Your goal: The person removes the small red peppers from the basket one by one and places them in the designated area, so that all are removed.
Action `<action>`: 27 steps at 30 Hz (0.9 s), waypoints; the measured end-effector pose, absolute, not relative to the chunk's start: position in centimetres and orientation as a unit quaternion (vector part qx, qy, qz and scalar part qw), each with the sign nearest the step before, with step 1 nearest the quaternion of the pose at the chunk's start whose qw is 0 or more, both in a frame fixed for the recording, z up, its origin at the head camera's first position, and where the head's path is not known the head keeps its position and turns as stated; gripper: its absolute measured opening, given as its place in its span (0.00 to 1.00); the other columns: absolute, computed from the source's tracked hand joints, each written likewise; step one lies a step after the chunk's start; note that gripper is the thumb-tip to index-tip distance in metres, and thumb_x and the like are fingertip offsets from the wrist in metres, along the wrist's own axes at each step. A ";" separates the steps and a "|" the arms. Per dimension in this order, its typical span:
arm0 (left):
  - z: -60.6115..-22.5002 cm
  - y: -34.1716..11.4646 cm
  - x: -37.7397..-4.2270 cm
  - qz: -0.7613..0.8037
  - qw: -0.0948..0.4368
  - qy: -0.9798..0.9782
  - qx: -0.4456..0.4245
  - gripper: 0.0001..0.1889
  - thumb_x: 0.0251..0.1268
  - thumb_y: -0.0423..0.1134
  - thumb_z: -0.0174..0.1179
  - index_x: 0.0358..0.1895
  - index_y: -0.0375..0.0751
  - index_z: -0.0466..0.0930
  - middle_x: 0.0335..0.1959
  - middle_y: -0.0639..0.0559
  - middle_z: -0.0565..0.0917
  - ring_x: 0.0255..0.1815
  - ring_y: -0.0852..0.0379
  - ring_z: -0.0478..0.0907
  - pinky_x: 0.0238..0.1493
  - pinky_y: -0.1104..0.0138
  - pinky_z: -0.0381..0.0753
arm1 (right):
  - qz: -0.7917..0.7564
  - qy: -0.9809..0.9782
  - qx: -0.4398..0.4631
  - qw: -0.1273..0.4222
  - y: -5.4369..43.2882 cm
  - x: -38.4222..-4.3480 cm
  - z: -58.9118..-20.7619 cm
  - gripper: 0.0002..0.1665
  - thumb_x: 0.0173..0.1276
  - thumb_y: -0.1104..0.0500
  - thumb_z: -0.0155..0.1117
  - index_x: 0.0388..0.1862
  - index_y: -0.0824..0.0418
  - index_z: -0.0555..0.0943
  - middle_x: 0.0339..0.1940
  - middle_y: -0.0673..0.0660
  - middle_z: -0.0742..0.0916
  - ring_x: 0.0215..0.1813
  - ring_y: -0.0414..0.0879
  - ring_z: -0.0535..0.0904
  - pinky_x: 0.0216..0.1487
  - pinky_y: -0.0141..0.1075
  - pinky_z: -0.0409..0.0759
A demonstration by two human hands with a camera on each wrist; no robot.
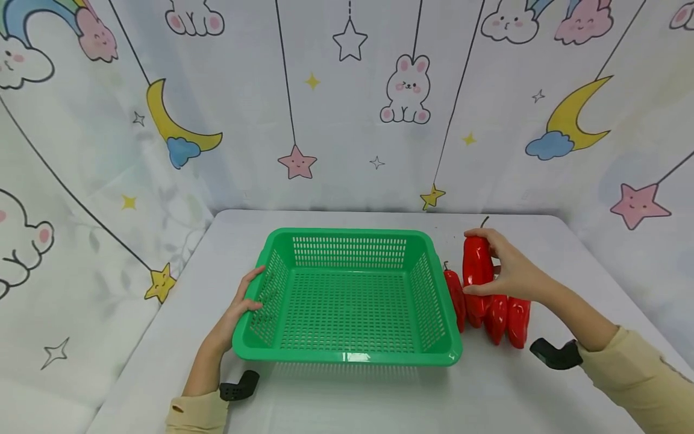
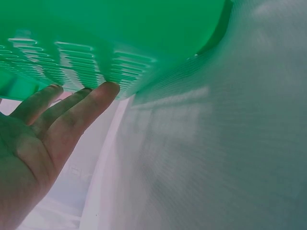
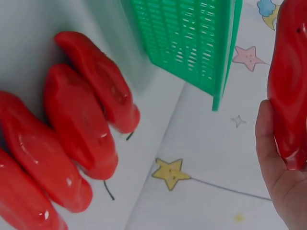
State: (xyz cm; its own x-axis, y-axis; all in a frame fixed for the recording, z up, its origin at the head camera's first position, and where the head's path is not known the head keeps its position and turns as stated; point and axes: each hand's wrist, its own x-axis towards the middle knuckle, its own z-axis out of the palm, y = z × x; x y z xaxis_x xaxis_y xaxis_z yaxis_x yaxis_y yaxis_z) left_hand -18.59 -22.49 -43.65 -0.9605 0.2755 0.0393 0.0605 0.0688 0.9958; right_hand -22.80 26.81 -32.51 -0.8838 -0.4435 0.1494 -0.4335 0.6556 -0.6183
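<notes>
A green plastic basket [image 1: 349, 357] with slotted walls stands on the table. At its left rim is my left hand [image 1: 235, 313], the thumb over the rim; the left wrist view shows several fingers [image 2: 79, 112] against the outer wall. My right hand [image 1: 512, 268] holds a glossy red pepper [image 1: 477, 259] between thumb and fingers, with its dark stem pointing up. This pepper [image 3: 289, 81] is raised over several other red peppers [image 1: 517, 322] lying side by side to the right of the basket. The slim one [image 1: 455, 298] lies closest to the basket wall.
The white table [image 1: 347, 404] extends to a patterned curtain [image 1: 347, 120] behind and at both sides. In the right wrist view, the row of peppers [image 3: 79, 120] lies beside the basket's outer wall [image 3: 180, 38]. Black cameras sit at both wrists.
</notes>
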 end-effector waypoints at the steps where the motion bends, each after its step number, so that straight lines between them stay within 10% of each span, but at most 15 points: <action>1: -43.6 -22.5 -18.6 0.672 0.080 0.727 0.116 0.38 0.55 0.34 0.38 0.72 0.53 0.39 0.72 0.44 0.36 0.67 0.41 0.42 0.55 0.53 0.56 | -0.338 0.910 -0.239 0.006 27.0 -22.7 -32.5 0.54 0.42 0.57 0.77 0.65 0.62 0.56 0.56 0.64 0.67 0.55 0.65 0.65 0.39 0.48 0.78; 27: -43.6 -22.4 -18.5 0.672 0.074 0.727 0.115 0.38 0.54 0.33 0.39 0.72 0.51 0.40 0.72 0.44 0.37 0.67 0.41 0.44 0.55 0.53 0.55 | -0.326 0.925 -0.192 -0.034 32.1 -21.8 -32.6 0.57 0.38 0.63 0.78 0.66 0.65 0.55 0.55 0.67 0.66 0.52 0.67 0.64 0.31 0.46 0.79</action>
